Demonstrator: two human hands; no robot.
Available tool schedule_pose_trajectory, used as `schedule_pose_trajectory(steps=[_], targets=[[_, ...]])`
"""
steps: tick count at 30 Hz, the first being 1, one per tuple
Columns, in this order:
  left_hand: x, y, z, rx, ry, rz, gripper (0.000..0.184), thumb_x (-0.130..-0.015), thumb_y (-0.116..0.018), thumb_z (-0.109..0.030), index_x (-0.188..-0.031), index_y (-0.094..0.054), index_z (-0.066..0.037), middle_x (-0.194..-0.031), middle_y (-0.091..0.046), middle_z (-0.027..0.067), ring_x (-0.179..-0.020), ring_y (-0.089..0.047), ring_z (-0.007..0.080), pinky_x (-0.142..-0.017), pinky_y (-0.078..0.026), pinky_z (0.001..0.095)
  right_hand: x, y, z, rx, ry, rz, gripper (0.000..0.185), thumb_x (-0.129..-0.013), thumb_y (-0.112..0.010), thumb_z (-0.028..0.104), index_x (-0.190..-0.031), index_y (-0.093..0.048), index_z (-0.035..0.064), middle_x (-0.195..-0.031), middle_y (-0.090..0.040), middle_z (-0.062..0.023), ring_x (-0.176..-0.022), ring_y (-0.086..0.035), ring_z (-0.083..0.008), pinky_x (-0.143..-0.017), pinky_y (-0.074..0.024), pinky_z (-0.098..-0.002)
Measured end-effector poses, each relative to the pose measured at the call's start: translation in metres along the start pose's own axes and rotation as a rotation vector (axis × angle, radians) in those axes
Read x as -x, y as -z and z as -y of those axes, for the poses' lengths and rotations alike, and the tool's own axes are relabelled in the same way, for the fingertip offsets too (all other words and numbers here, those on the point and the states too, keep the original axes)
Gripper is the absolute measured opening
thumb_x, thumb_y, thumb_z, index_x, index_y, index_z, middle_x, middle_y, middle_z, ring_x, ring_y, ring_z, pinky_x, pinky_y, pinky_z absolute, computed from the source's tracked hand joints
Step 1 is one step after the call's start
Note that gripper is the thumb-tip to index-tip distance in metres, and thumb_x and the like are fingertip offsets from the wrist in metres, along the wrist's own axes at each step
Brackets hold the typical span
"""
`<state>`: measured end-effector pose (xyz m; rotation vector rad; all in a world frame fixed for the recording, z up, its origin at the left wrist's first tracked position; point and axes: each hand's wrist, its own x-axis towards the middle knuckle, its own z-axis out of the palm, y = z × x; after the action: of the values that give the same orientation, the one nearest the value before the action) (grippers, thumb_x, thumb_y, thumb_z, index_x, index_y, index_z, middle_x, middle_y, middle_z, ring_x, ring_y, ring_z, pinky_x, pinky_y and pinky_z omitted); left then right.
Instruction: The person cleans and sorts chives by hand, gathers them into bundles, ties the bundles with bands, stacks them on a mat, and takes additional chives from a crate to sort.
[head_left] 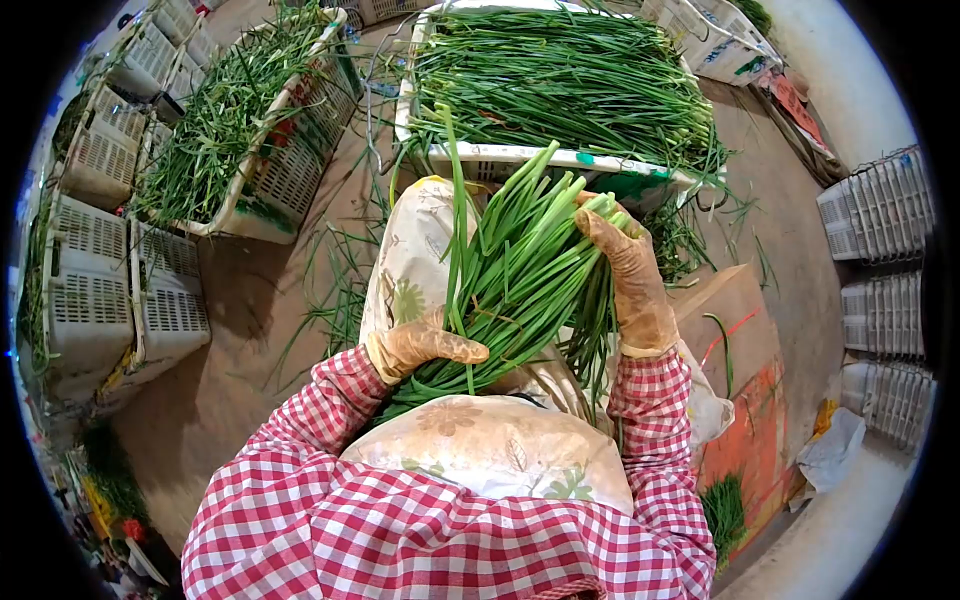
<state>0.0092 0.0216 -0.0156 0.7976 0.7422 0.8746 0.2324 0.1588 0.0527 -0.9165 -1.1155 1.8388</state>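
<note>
A thick bunch of garlic chives point(525, 270) lies across my lap, its pale stem ends pointing up and to the right. My left hand point(425, 347), in a stained glove, is closed around the leafy lower-left part with the thumb on top. Gloved as well, my right hand point(630, 275) grips the stem ends, its fingers partly hidden behind them. One blade stands up apart from the bunch on the left. Beneath lies a pale patterned apron point(490, 445) over my knees.
A white crate point(560, 155) heaped with chives stands just ahead. Another crate point(265, 200) at left holds loose leaves. Stacked crates point(90, 270) line the left side, more point(885, 305) the right. A cardboard box point(735, 345) sits by my right knee. Loose leaves litter the floor.
</note>
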Motion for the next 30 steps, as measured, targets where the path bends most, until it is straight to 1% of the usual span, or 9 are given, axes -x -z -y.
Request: schedule_pose_trajectory(steps=[3,5,6,9,12,15,20,28,30], targets=[[-0.010,0.014,0.020,-0.031,-0.345,0.182,0.049,-0.092,-0.052,-0.004,-0.137,-0.034,0.002,-0.131,-0.048,0.0127,-0.113,-0.053,0.0186,-0.091,-0.049,0.0309,0.006,0.001,-0.003,-0.063,0.110,0.004,0.041,-0.078,-0.076,0.024,-0.110,-0.063,0.0027,-0.095,-0.064,0.0012,-0.084,-0.059,-0.0065,-0.079,-0.0468,-0.0220],[-0.011,0.011,0.010,-0.212,-0.318,0.058,0.048,-0.095,-0.053,-0.016,-0.137,-0.037,0.000,-0.131,-0.048,0.0101,-0.118,-0.047,0.0165,-0.096,-0.042,0.0286,0.006,0.005,-0.005,-0.053,0.097,-0.003,0.040,-0.078,-0.075,0.023,-0.110,-0.062,0.0024,-0.096,-0.064,0.0009,-0.084,-0.059,-0.0069,-0.079,-0.0479,-0.0224],[-0.010,-0.002,-0.010,0.100,-0.244,0.006,0.049,-0.095,-0.053,-0.021,-0.137,-0.038,-0.002,-0.130,-0.049,0.0088,-0.117,-0.047,0.0156,-0.096,-0.041,0.0276,0.006,0.004,-0.005,-0.067,0.083,0.018,0.040,-0.079,-0.075,0.023,-0.110,-0.062,0.0021,-0.097,-0.064,0.0007,-0.084,-0.059,-0.0072,-0.079,-0.0482,-0.0226],[-0.023,0.004,-0.016,0.265,-0.222,-0.116,0.043,-0.096,-0.052,-0.026,-0.132,-0.045,-0.005,-0.125,-0.053,0.0046,-0.112,-0.049,0.0124,-0.094,-0.041,0.0274,0.003,0.003,-0.004,-0.097,0.058,0.071,0.045,-0.079,-0.074,0.023,-0.115,-0.059,0.0015,-0.099,-0.064,-0.0003,-0.088,-0.059,-0.0081,-0.080,-0.0482,-0.0238],[-0.041,-0.006,-0.035,-0.429,-0.334,-0.386,0.040,-0.095,-0.050,-0.038,-0.116,-0.058,-0.004,-0.111,-0.060,0.0037,-0.097,-0.055,0.0104,-0.085,-0.045,0.0263,0.004,-0.005,-0.001,-0.158,0.022,0.166,0.060,-0.079,-0.074,0.025,-0.129,-0.051,0.0017,-0.107,-0.063,-0.0025,-0.096,-0.058,-0.0098,-0.087,-0.0463,-0.0264],[-0.045,-0.040,-0.061,-0.022,-0.095,-0.306,0.042,-0.095,-0.050,-0.041,-0.116,-0.058,-0.005,-0.101,-0.063,0.0013,-0.087,-0.057,0.0083,-0.079,-0.046,0.0242,0.008,0.000,0.002,-0.075,0.083,0.148,0.060,-0.079,-0.074,0.027,-0.128,-0.051,0.0019,-0.108,-0.062,-0.0022,-0.097,-0.058,-0.0093,-0.087,-0.0454,-0.0253],[-0.048,-0.047,-0.036,-0.118,-0.080,-0.241,0.035,-0.096,-0.051,-0.038,-0.106,-0.059,-0.005,-0.085,-0.058,-0.0057,-0.077,-0.050,0.0023,-0.066,-0.043,0.0186,0.009,0.013,-0.004,-0.025,0.026,0.148,0.063,-0.078,-0.075,0.032,-0.129,-0.051,0.0031,-0.107,-0.062,-0.0008,-0.096,-0.057,-0.0077,-0.085,-0.0456,-0.0241],[-0.061,-0.027,-0.031,-0.076,-0.045,-0.076,0.031,-0.098,-0.049,-0.026,-0.113,-0.059,-0.001,-0.103,-0.062,0.0008,-0.089,-0.057,0.0105,-0.077,-0.047,0.0228,0.012,0.004,0.004,-0.038,0.089,0.059,0.061,-0.079,-0.074,0.024,-0.128,-0.048,-0.0014,-0.099,-0.067,-0.0062,-0.086,-0.062,-0.0103,-0.081,-0.0497,-0.0238],[-0.057,-0.001,-0.031,-0.447,-0.103,-0.006,0.039,-0.098,-0.046,-0.031,-0.119,-0.056,0.001,-0.109,-0.062,0.0040,-0.094,-0.058,0.0125,-0.084,-0.046,0.0260,0.014,0.007,0.003,-0.048,0.127,0.099,0.059,-0.081,-0.073,0.021,-0.129,-0.048,-0.0017,-0.095,-0.068,-0.0062,-0.085,-0.063,-0.0098,-0.081,-0.0496,-0.0236]])
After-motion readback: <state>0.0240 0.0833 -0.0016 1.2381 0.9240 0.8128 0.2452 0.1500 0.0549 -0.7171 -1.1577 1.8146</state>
